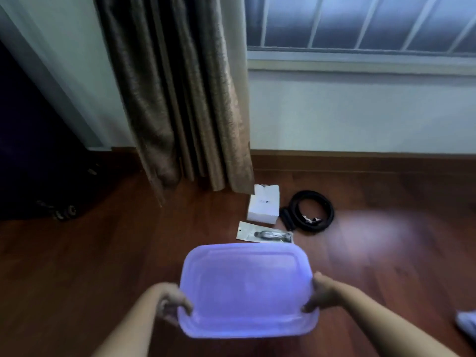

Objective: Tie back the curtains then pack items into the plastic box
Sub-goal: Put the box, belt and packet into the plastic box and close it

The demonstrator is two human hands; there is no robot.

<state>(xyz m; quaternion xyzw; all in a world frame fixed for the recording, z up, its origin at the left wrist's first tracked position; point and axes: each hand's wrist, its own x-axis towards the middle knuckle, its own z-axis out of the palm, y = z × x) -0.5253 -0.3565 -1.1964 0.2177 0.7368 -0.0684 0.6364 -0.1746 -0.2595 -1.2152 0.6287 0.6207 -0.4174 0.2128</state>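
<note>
I hold a translucent plastic box (pixel 246 289) with its lid on, above the wooden floor, low in the middle of the view. My left hand (pixel 172 304) grips its left edge and my right hand (pixel 322 295) grips its right edge. Beyond the box lie a small white carton (pixel 264 204), a flat packet with a dark item inside (pixel 265 234) and a coiled black cable (pixel 310 211). A brown curtain (pixel 180 99) hangs gathered in folds down to the floor, left of the window.
A barred window (pixel 360 21) sits above a white wall on the right. A dark piece of furniture (pixel 31 150) with a small wheel stands at the left. Something white (pixel 467 323) pokes in at the right edge on the red-brown floor (pixel 386 253).
</note>
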